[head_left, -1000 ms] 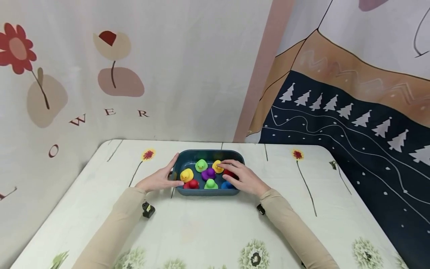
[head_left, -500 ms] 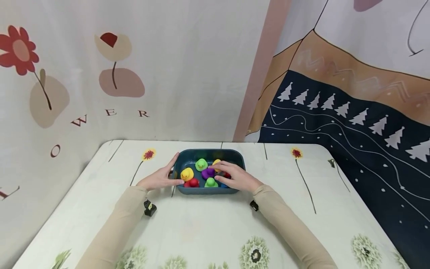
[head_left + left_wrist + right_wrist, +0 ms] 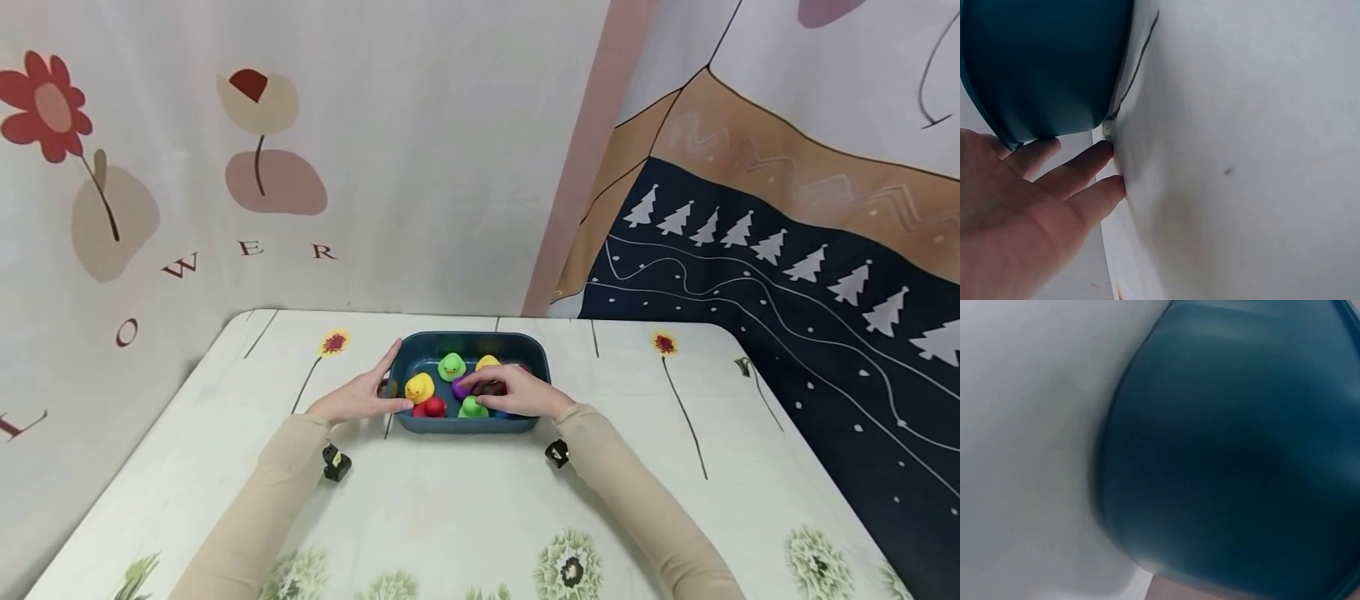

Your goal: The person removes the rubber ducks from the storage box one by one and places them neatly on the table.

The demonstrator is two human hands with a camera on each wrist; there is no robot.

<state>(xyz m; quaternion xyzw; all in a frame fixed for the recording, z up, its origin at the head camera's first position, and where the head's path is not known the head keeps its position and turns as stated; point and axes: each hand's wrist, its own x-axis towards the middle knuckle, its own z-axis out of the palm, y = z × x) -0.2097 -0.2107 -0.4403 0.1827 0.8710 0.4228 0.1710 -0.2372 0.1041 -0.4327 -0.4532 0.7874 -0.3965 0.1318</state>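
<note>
Several smooth, rounded ducks (image 3: 419, 388) lay in a glossy tray (image 3: 467, 426); my left hand (image 3: 358, 397), fingers extended, touched its left end; my curved right hand (image 3: 522, 392), grip unclear, had shifted left to a purple duck (image 3: 459, 389).

We have the tub (image 3: 465, 426) on the table (image 3: 450, 500), ducks (image 3: 419, 388) inside it, left hand (image 3: 360, 397) at its left end, right hand (image 3: 525, 392) over its right half.

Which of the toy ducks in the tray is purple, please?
It is the purple duck, partly covered by the right hand and between the two green ducks; no other visible duck shares its colour.
</note>
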